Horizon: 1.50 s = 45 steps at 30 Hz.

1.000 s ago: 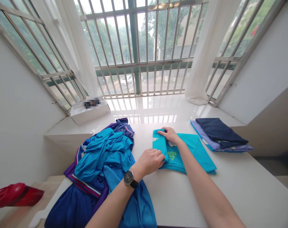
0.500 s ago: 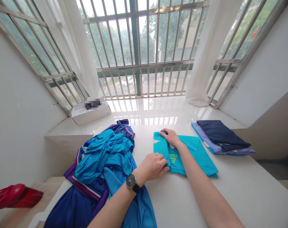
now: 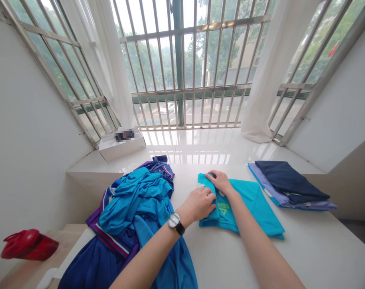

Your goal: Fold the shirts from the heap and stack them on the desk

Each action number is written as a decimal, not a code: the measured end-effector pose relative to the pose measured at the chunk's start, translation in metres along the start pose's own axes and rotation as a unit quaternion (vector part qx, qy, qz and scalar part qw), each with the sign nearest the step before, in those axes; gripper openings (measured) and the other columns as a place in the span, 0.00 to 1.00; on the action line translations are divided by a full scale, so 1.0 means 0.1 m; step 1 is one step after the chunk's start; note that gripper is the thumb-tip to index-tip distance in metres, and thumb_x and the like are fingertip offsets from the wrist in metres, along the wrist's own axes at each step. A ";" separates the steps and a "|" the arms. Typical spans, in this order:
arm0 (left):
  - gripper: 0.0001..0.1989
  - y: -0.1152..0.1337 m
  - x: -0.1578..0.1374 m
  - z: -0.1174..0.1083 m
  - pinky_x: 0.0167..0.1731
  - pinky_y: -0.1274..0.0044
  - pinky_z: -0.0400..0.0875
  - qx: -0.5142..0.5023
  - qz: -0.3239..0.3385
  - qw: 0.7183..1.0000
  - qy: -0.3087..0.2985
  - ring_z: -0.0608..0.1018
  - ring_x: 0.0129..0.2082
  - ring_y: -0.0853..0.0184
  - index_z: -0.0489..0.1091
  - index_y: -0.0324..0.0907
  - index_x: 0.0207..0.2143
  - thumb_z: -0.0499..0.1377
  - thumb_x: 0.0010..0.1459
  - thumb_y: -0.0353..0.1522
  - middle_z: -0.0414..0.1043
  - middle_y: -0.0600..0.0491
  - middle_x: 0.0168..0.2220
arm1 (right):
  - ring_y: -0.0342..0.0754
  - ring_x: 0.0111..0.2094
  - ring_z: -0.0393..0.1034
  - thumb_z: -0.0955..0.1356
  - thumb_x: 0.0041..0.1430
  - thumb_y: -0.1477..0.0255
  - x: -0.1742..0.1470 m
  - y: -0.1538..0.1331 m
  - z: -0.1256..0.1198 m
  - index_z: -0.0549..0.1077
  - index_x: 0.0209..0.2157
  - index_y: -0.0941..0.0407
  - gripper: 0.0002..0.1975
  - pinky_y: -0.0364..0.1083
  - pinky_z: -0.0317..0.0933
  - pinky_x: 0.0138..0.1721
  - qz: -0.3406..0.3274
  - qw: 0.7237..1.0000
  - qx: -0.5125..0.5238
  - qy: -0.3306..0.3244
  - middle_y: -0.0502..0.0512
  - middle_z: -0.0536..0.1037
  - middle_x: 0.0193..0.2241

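Observation:
A turquoise T-shirt lies partly folded on the white table, a flap turned over at its left end and a yellow-green logo showing beside it. My left hand, with a watch on the wrist, rests on that flap, fingers slightly apart. At the flap's far edge, the fingers of my right hand curl over the cloth and hold it. To the left is a loose heap of clothes: a bright blue garment on top of navy and purple ones with striped trim.
A folded stack of clothes, navy on top, sits at the right. Behind the table runs a glossy window ledge with a white box, curtains and barred windows. A red cap is at lower left.
My left hand has shifted from the flap's near edge up onto its surface. The flap looks narrower and more turned over. The whole view has shifted slightly.

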<state>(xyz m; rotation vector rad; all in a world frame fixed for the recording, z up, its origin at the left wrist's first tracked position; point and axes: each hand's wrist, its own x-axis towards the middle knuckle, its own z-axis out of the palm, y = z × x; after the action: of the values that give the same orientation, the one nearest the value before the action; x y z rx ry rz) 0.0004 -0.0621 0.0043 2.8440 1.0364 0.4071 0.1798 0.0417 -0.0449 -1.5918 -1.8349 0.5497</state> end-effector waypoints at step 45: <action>0.29 0.01 -0.01 0.27 0.66 0.63 0.49 -0.037 0.026 0.999 0.016 0.55 0.67 0.56 0.55 0.38 0.65 0.47 0.68 0.45 0.57 0.44 0.66 | 0.49 0.39 0.74 0.66 0.63 0.68 -0.02 -0.17 -0.01 0.80 0.35 0.52 0.10 0.45 0.63 0.43 -0.069 0.993 -0.097 0.000 0.53 0.80 0.38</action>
<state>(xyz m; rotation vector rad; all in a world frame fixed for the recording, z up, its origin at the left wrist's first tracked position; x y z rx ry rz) 0.0078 -0.0631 -0.0214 2.8131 0.9342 0.4852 0.1681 0.0361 -0.0328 -1.5731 -2.0323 0.3174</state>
